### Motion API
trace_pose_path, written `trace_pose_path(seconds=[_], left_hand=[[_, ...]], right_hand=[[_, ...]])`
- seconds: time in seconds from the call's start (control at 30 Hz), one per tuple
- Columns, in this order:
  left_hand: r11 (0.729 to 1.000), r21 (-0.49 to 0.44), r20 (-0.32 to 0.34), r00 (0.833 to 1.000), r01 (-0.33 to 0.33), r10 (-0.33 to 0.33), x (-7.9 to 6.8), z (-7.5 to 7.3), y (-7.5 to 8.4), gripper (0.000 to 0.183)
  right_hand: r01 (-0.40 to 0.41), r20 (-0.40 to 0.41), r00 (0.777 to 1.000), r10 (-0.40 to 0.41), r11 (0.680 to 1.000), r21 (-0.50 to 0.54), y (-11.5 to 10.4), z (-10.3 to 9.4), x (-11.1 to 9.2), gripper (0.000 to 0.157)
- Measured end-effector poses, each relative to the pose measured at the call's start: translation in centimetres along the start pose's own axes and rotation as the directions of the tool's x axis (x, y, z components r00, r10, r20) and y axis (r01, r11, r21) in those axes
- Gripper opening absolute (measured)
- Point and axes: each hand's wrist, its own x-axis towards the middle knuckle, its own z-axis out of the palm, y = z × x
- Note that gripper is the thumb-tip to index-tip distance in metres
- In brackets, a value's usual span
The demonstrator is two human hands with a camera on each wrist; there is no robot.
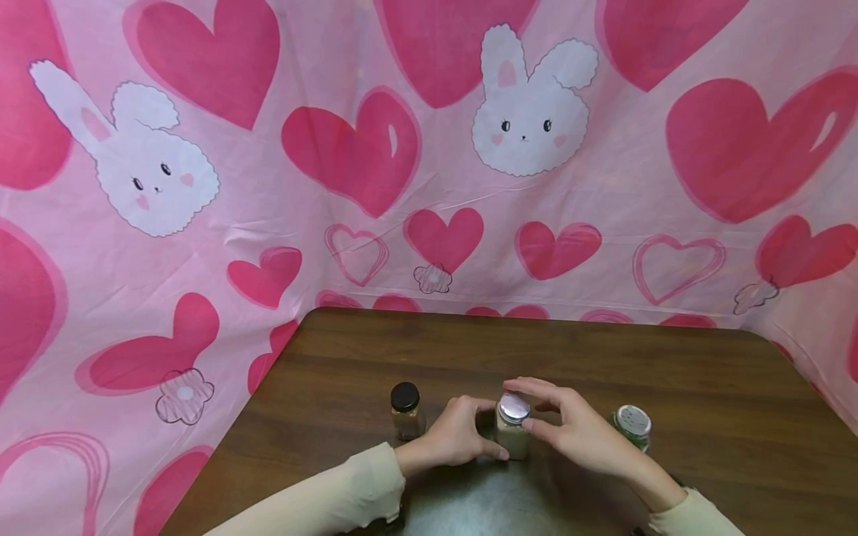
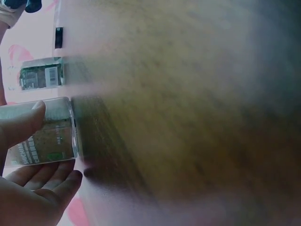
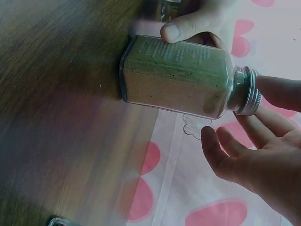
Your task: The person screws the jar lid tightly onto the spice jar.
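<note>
A squared glass spice jar [image 1: 512, 441] with a silver screw lid [image 1: 515, 406] stands upright near the table's front, filled with a greenish-brown powder. My left hand [image 1: 457, 433] grips its body from the left, thumb on the near side; printed label text shows beside the fingers in the left wrist view. From the right, my right hand [image 1: 578, 430] pinches the lid between thumb and forefinger. Its other fingers stay off the glass, as the right wrist view shows.
Left of my left hand stands a jar with a black cap [image 1: 405, 409] and brown contents. Behind my right wrist is a jar of green flakes [image 1: 630, 428] with a holed silver top. A heart-patterned pink cloth [image 1: 456, 179] hangs around the wooden table [image 1: 375, 342].
</note>
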Motion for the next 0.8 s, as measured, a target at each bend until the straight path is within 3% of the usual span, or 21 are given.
trace_pose_path(seconds=[0.33, 0.8], left_hand=[[1.0, 0.007, 0.007, 1.0, -0.003, 0.003, 0.1, 0.0, -0.2, 0.062], [1.0, 0.021, -0.005, 1.0, -0.003, 0.003, 0.0, 0.1, -0.2, 0.064]], right_hand=[[-0.041, -0.034, 0.999, 0.039, 0.998, -0.056, -0.2, 0.1, 0.1, 0.041], [-0.041, -0.153, 0.988, 0.013, 0.982, -0.183, -0.3, 1.1, 0.2, 0.044]])
